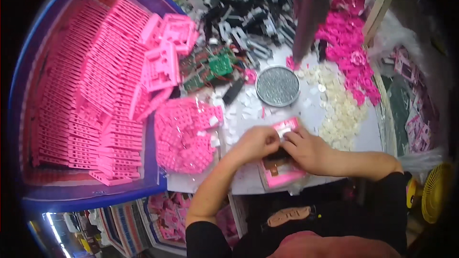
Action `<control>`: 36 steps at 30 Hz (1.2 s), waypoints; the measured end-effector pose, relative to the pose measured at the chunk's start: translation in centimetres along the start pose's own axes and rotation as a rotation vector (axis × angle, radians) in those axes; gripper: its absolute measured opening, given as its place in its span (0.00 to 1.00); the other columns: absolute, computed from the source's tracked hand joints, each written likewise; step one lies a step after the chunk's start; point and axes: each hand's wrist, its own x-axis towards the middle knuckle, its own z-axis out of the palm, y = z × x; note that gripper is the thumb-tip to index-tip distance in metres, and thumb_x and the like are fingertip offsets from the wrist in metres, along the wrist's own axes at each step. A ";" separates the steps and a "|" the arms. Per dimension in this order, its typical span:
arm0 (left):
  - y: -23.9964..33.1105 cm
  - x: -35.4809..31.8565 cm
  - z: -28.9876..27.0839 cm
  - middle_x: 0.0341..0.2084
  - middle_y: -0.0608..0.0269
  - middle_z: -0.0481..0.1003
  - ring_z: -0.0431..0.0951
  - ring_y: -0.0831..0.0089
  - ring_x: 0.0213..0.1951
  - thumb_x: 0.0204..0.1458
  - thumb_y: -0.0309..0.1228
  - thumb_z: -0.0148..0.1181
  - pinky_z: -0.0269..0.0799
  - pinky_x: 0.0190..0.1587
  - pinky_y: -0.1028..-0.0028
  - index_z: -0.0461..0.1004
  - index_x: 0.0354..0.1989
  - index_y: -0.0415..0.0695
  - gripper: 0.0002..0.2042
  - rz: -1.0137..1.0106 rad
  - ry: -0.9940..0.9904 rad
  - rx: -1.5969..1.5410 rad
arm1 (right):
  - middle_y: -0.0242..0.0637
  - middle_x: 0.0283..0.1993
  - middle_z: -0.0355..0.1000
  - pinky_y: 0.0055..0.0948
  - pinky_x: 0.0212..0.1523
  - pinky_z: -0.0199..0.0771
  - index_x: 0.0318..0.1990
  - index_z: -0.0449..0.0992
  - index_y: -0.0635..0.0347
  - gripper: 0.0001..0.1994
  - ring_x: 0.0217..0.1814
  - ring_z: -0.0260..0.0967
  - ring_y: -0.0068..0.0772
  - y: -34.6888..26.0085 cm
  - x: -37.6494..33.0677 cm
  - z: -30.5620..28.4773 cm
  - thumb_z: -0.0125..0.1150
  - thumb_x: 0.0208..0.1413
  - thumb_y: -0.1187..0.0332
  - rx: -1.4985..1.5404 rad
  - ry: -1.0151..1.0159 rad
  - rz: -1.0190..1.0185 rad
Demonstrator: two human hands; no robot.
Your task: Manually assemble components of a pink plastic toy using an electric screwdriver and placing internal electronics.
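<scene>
The pink case (278, 166) was parked just on the near side of the round tin (278, 86), long axis pointed roughly at it, tin-side half mostly covered by the curled left hand (258, 142) and right hand (308, 152), though actual grip couldn't be told.

The case (279, 171) is pink, the bin rim (105, 202) blue, the discs (340, 112) cream, the circuit board (220, 65) green.

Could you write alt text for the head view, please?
A person's left hand and right hand work at a pink casing near the table edge. Beyond it sits a round container of small silvery pieces; a blue bin of pink parts stands at left.
</scene>
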 end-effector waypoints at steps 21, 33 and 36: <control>2.0 -5.9 4.0 0.39 0.58 0.76 0.75 0.53 0.42 0.40 0.33 0.76 0.69 0.42 0.58 0.73 0.46 0.42 0.25 0.122 0.528 0.300 | 0.43 0.57 0.71 0.40 0.59 0.72 0.64 0.64 0.67 0.26 0.58 0.71 0.37 17.5 -1.2 -12.0 0.61 0.58 0.73 0.654 1.257 -0.018; 0.6 -5.8 5.2 0.36 0.61 0.77 0.76 0.59 0.38 0.46 0.33 0.71 0.63 0.45 0.62 0.74 0.45 0.44 0.18 0.135 0.489 0.212 | 0.42 0.51 0.70 0.47 0.61 0.70 0.66 0.62 0.56 0.30 0.55 0.68 0.36 12.2 5.4 -12.2 0.67 0.59 0.63 1.264 0.141 -0.225; 0.5 -6.2 6.0 0.34 0.61 0.76 0.75 0.58 0.36 0.45 0.32 0.72 0.62 0.44 0.62 0.74 0.44 0.44 0.18 0.134 0.534 0.207 | 0.38 0.37 0.73 0.47 0.51 0.77 0.63 0.64 0.50 0.26 0.39 0.72 0.36 6.3 6.2 -6.0 0.68 0.60 0.63 1.326 0.353 -0.199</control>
